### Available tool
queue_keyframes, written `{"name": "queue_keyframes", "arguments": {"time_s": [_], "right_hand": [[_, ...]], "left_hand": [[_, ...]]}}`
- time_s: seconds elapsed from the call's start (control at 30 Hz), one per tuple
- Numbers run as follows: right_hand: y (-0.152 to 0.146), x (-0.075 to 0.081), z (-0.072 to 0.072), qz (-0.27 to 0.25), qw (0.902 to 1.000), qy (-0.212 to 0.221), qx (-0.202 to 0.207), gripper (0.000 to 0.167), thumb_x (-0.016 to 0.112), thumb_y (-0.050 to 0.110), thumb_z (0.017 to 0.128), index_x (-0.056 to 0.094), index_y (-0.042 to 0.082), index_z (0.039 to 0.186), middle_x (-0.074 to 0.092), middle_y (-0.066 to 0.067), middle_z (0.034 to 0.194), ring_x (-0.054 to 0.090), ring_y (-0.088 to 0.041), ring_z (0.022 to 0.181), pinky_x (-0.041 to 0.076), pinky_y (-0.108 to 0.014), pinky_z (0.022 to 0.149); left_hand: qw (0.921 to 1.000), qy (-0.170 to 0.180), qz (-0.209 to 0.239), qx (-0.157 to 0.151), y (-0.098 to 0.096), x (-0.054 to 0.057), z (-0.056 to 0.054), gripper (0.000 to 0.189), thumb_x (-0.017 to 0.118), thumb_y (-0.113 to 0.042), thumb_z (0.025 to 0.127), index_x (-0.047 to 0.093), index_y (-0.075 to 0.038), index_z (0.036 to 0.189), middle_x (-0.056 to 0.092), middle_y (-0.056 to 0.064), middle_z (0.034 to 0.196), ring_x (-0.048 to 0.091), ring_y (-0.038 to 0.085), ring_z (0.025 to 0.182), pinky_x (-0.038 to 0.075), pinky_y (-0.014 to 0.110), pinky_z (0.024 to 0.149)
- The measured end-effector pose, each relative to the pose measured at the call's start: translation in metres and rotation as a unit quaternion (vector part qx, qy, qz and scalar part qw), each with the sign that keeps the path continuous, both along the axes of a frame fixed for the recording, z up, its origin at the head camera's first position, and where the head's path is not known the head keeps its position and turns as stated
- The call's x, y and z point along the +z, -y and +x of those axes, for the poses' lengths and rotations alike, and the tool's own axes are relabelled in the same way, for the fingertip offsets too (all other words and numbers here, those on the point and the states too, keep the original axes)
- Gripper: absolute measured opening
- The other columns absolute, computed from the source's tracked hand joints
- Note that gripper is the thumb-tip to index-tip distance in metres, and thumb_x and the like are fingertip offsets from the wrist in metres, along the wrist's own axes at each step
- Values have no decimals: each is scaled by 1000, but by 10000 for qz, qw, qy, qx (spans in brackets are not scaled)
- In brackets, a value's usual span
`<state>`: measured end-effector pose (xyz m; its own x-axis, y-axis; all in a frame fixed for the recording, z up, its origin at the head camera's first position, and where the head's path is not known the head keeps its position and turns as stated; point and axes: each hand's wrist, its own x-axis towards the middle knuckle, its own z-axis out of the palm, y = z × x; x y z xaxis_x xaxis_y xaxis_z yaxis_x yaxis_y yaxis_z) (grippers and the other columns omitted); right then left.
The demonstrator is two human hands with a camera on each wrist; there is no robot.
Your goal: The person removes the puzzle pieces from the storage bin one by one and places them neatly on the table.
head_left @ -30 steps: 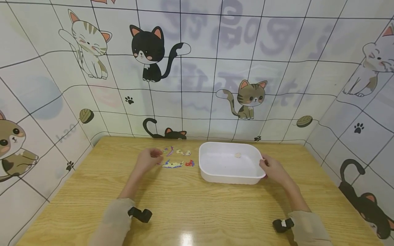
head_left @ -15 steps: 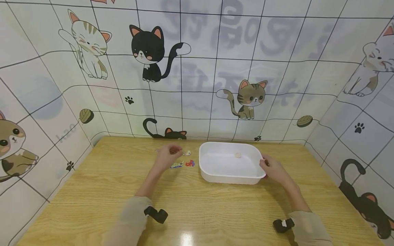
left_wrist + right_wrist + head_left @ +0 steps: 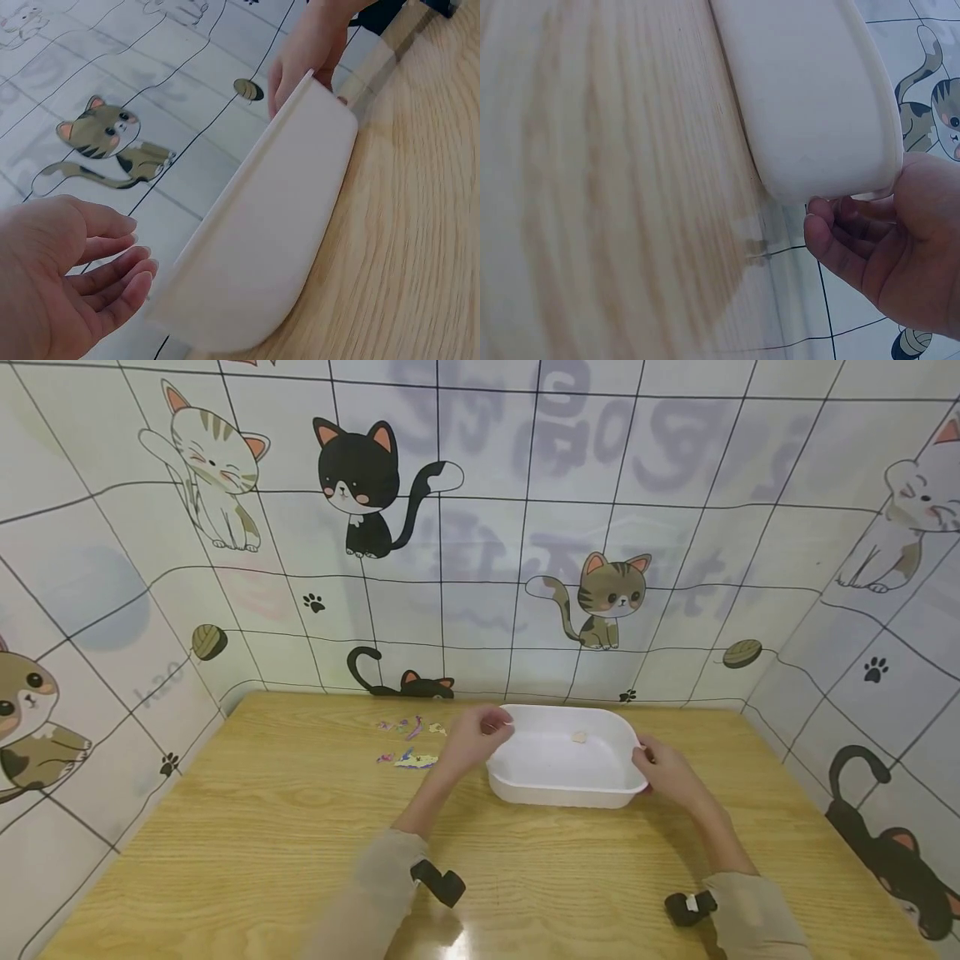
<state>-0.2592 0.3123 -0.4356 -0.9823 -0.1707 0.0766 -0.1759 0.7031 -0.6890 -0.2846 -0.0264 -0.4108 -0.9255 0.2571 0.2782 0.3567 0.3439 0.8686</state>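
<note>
My left hand [image 3: 474,742] is over the left rim of a white plastic tub [image 3: 566,797], its fingers loosely bent. In the left wrist view that hand [image 3: 82,274] shows a gap between thumb and fingers, with nothing seen in it. My right hand [image 3: 666,772] grips the tub's right end at the rim, thumb inside. In the right wrist view its fingers [image 3: 832,244] curl beneath that rim. A small beige piece [image 3: 579,737] lies inside the tub. Left of the tub, several small colourful cut-out pieces [image 3: 416,761] lie on the table, some hidden by my left hand and forearm.
The wooden table [image 3: 262,827] runs back to a white wall [image 3: 480,543] printed with grid lines and cartoon cats. Side walls stand at left and right. Each wrist carries a black strapped camera, such as the left one [image 3: 438,883].
My left hand has moved right, from beside the colourful pieces, across them to the tub's left rim. The right hand and the tub have stayed in place.
</note>
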Motion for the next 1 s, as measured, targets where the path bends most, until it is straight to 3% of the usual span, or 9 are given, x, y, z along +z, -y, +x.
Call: {"name": "queue_keyframes", "arguments": {"time_s": [0.17, 0.37, 0.67, 1.0], "right_hand": [[1, 1, 0, 36, 10000, 11, -31, 48, 41, 14, 105, 39, -17, 141, 65, -26, 98, 61, -21, 64, 56, -35, 56], [2, 3, 1, 52, 10000, 11, -20, 48, 42, 14, 105, 39, -17, 141, 65, -26, 98, 61, -20, 64, 56, -36, 56], [2, 1, 2, -69, 10000, 3, -22, 46, 43, 13, 105, 41, -16, 140, 65, -26, 98, 63, -20, 67, 56, -34, 56], [2, 2, 3, 40, 10000, -7, -51, 44, 43, 13, 105, 43, -15, 138, 66, -24, 97, 61, -20, 67, 54, -32, 56]], "left_hand": [[9995, -48, -225, -225, -26, -1, 0, 15, 67, -13, 95, 70, -3, 107, 70, 7, 98, 64, 18, 89, 53, 30, 81], [9989, 225, -295, -277, -52, -3, 0, 15, 68, -10, 93, 69, -3, 106, 69, 5, 93, 63, 16, 85, 51, 26, 75], [9973, 347, -596, -233, -90, -14, -15, 18, 65, -4, 91, 69, -1, 109, 69, 5, 92, 63, 13, 83, 49, 20, 68], [9883, 292, -1420, -472, -118, -20, -27, 35, 64, 1, 88, 65, -1, 123, 67, 11, 118, 63, 24, 109, 50, 28, 92]]}}
